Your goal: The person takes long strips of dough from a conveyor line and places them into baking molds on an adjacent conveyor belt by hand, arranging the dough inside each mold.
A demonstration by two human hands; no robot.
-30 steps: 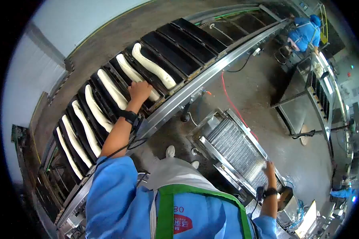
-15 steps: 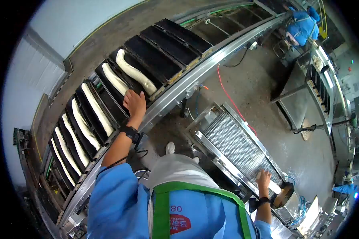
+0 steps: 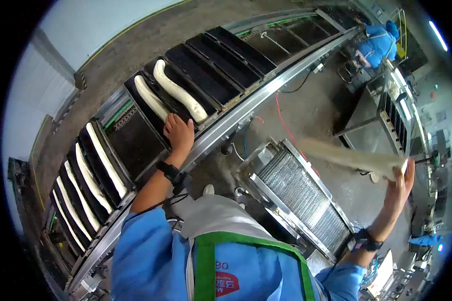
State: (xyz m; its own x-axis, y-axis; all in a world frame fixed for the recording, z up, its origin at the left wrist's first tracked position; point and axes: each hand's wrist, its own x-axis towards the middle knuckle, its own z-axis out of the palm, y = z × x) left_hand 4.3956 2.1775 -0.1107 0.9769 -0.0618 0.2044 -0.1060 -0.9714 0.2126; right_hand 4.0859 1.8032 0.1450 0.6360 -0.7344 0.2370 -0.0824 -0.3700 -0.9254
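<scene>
My left hand (image 3: pixel 180 132) has its fingers curled over the near end of a black baking tin (image 3: pixel 158 85). It covers the end of a white dough strip (image 3: pixel 150 98) lying in that tin. Alongside, a second, wavy dough strip (image 3: pixel 178 93) rests in the tin's other trough. Out to the right, my right hand (image 3: pixel 400 186) grips one end of a long dough strip (image 3: pixel 354 156). That strip is held up in the air, stretching left above the floor and smeared by motion. Below it is the metal mesh conveyor (image 3: pixel 304 193).
Several tins with dough strips (image 3: pixel 105 160) stand on the rail line (image 3: pixel 226 114) at left. Dark tins (image 3: pixel 226 60) without dough sit further along it. A co-worker in blue (image 3: pixel 379 45) is at the far right, near a metal table (image 3: pixel 361 125). A red hose (image 3: pixel 286 120) crosses the floor.
My right hand has lifted the dough strip off the mesh conveyor and swung it up and right. The gap between the tin at my left hand and the tins to its left has widened.
</scene>
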